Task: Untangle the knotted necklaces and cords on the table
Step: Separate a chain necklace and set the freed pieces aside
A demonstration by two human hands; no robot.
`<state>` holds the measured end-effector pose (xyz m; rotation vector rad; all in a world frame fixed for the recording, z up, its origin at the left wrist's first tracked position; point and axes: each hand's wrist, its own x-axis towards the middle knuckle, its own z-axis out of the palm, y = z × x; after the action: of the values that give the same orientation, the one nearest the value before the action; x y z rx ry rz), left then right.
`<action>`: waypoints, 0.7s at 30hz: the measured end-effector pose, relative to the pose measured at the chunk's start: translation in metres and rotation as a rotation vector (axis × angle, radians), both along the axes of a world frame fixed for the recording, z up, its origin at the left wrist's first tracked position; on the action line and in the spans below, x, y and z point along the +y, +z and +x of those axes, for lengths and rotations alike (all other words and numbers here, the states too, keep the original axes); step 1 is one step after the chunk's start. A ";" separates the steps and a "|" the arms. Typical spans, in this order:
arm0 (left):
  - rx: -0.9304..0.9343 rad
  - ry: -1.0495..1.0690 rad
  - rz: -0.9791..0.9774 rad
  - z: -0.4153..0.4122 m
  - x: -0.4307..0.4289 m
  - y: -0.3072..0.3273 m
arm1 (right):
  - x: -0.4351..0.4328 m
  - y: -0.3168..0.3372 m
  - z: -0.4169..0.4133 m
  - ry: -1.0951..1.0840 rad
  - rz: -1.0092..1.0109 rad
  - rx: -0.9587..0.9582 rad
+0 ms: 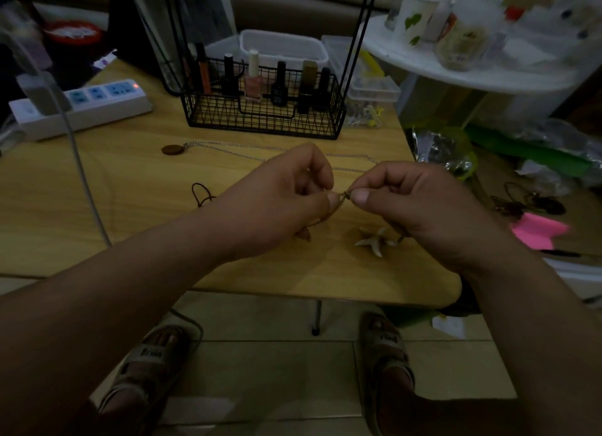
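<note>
Left hand (pixel 280 198) and right hand (pixel 413 204) each pinch the brown cord (pixel 333 211) thumb-to-finger at what looks like its knot, in front of the wire basket (pixel 260 116). Judgement: tease the loops loose with the fingertips and avoid pulling them taut.

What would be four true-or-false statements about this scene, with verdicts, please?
1. The left hand and the right hand both pinch the chain above the table. True.
2. The round pendant lies inside the wire basket. False: it lies on the table, in front of the basket's left corner.
3. The power strip shows a lit red light. True.
4. The left hand holds the white star charm. False: it lies on the table near the right hand.
</note>
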<state>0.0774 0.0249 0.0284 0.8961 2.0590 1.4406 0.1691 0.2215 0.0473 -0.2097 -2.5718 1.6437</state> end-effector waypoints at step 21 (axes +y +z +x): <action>0.264 0.158 -0.017 -0.004 0.001 -0.010 | -0.030 -0.018 -0.004 -0.156 0.222 0.225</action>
<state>0.0737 0.0262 0.0185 0.9810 2.3792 1.4458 0.1649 0.1920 0.0289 -0.1922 -2.4711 1.2412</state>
